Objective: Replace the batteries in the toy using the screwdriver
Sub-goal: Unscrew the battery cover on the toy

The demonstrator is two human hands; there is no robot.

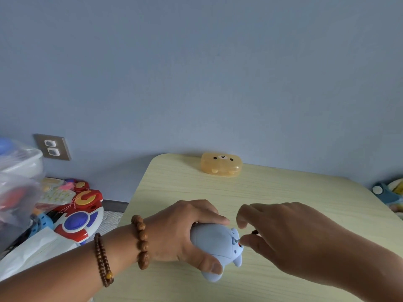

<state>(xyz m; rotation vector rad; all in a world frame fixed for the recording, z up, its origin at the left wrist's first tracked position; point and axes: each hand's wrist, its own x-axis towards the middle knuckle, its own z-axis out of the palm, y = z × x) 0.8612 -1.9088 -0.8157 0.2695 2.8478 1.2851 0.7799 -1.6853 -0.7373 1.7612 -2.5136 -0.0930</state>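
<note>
On the pale surface [283,192] my left hand [181,232] wraps round the blue toy [214,240] and holds it down on its side. My right hand [283,232], just right of the toy, pinches the small screwdriver [254,232], with the tip at a little recess in the toy's end.

I judge that I am working the screw of the battery cover. Whether it is coming out or going in I cannot tell, as my fingers hide most of the tool. No loose batteries show, so the swap and the closing-up seem left to do.

Beyond the toy and to its right the surface gives my hands wide room, as far as a yellow bear-faced case [221,164] well behind the toy. Left of the toy the surface's edge is near, with a heap of playthings [80,212] on the floor below. A freed screw could roll off there, I think.
</note>
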